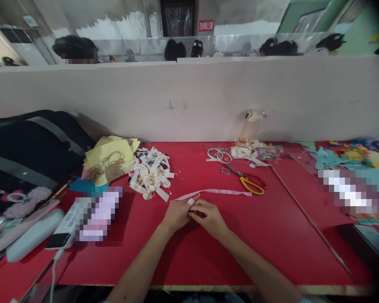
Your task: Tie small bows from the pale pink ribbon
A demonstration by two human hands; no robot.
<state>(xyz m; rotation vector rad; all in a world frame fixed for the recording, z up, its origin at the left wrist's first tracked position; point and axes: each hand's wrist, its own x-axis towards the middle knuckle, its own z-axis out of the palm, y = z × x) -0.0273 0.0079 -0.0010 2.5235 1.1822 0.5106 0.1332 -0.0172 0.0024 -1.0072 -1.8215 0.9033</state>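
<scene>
My left hand [177,212] and my right hand [208,216] meet at the middle of the red table [271,235]. Both are closed on one end of a pale pink ribbon [217,192], which is wrapped round a left finger. The rest of the ribbon lies flat on the table and runs right toward the yellow-handled scissors [249,184].
A heap of white ribbon pieces [151,172] lies at back left, beside yellow paper with twine [110,162]. A black bag [28,155], a white case [34,235] and a phone sit at far left. A glue gun [249,130] stands by the white partition [189,101]. Coloured paper scraps lie at right.
</scene>
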